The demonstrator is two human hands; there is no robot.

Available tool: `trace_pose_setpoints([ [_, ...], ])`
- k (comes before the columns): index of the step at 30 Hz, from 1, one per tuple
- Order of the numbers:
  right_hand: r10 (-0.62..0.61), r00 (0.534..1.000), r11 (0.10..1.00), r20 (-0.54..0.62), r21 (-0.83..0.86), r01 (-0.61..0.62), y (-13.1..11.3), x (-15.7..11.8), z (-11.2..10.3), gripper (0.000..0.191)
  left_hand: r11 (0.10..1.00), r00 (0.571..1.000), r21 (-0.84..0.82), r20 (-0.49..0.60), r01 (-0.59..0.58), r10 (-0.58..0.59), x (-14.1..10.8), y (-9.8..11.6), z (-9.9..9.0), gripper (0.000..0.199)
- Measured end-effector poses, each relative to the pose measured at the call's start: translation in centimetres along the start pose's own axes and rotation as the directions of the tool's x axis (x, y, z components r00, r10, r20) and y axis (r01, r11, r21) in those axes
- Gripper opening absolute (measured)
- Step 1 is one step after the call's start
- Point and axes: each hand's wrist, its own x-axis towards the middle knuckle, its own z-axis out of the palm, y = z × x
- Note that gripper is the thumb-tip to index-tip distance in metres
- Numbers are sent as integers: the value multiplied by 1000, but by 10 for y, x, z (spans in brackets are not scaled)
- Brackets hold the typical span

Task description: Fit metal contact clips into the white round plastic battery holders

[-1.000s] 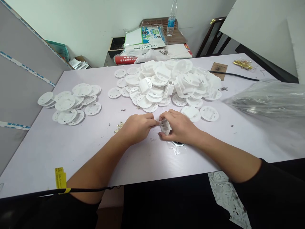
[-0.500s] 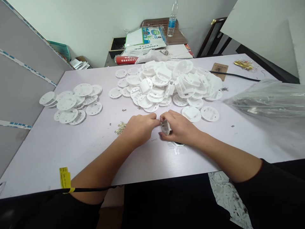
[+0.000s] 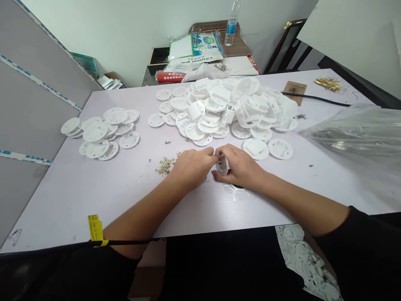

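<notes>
My right hand (image 3: 239,166) grips a round white plastic disc (image 3: 222,165), held on edge above the table between thumb and fingers. Against the disc's upper left edge, my left hand (image 3: 196,167) is closed in a pinch; whatever its fingertips hold is hidden. Small brass-coloured metal pieces (image 3: 165,166) lie in a loose heap just left of my left hand. Under my right hand a dark round item with clear film (image 3: 237,193) shows in part on the table.
A large pile of white plastic discs (image 3: 216,110) spreads beyond my hands. A smaller group of discs (image 3: 95,131) lies at the left. At the right rests a clear plastic bag (image 3: 357,131). A black cable with a yellow tag (image 3: 95,228) runs along the front edge.
The whole scene has shifted slightly right in the view. Both hands stay together at the disc, and more of the small metal heap shows beside my left hand.
</notes>
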Motion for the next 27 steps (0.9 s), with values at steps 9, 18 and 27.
trace_pose_setpoints([
  [9, 48, 998, 998, 32, -34, -47, -1, -2, -6, 40, 999, 999, -50, -34, 0, -1, -4, -12, 9, 30],
  [18, 2, 1000, 998, 14, -69, -1, -1, -2, -6, 41, 989, 998, -149, -58, 6, -15, -3, -17, 12, 33],
  [27, -9, 1000, 998, 8, -61, 10, 0, -2, -5, 40, 974, 998, -226, -55, 20, -33, -3, -15, 10, 30],
])
